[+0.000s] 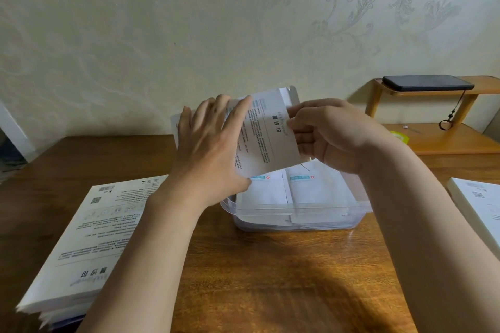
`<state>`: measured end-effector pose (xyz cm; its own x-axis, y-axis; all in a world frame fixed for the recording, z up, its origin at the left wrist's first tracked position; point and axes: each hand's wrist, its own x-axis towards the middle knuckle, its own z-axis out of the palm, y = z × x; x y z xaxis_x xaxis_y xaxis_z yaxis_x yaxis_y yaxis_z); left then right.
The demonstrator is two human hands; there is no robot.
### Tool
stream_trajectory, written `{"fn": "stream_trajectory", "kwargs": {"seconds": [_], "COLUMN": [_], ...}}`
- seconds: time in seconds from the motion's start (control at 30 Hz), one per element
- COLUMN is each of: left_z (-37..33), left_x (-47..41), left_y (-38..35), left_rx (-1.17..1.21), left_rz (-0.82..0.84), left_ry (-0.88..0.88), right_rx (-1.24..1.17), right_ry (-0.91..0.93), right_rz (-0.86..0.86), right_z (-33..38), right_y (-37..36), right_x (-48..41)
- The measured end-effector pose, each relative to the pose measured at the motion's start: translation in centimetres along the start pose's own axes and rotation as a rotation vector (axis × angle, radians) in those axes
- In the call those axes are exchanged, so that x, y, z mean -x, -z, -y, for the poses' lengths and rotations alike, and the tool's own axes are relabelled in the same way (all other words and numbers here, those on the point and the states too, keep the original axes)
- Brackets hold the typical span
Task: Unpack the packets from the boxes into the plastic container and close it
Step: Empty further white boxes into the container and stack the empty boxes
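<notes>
A clear plastic container (297, 213) stands open in the middle of the wooden table, with white packets (313, 189) lying inside it. Above its far side I hold a white box (266, 138) printed with small text, tilted on end. My left hand (213, 149) grips the box's left edge with fingers spread over its face. My right hand (332, 135) pinches its right edge near the top. What lies behind the box is hidden.
A flat white box (89, 240) rests on a stack at the table's left front. Another white box (481, 205) lies at the right edge. A light wooden shelf (433, 140) at the back right carries a black phone (427, 82).
</notes>
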<state>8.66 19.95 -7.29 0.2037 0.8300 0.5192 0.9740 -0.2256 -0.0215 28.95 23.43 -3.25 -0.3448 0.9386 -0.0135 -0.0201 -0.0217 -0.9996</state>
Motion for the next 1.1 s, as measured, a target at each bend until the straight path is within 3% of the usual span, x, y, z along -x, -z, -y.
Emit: {"fn": "stream_trajectory", "kwargs": {"seconds": [0.23,0.53,0.8,0.93,1.03,1.1], "left_z": [-1.1,-1.1,-0.3,0.0,0.3,0.5], "left_x": [0.1,0.1,0.0,0.1,0.1,0.2], "left_y": [-0.2,0.1,0.3,0.3,0.2,0.2], "left_rx": [-0.043,-0.040,-0.019,-0.030,-0.039,-0.051], "left_rz": [0.007,0.041,0.030,0.040,0.038,0.042], "left_ry": [-0.046,-0.020,0.044,0.081,0.112,0.136], "right_rx": [0.033,0.139,-0.058,-0.015,0.218,0.307], "right_ry": [-0.157,-0.079,0.023,0.169,0.351,0.424], "right_rz": [0.028,0.002,-0.106,-0.308,-0.508,-0.536], "right_z": [-0.3,-0.6,-0.3,-0.2,0.1,0.2], "right_y": [0.4,0.4,0.3,0.6,1.3,1.6], "right_x": [-0.4,-0.2,-0.4,-0.7,-0.6,-0.4]}}
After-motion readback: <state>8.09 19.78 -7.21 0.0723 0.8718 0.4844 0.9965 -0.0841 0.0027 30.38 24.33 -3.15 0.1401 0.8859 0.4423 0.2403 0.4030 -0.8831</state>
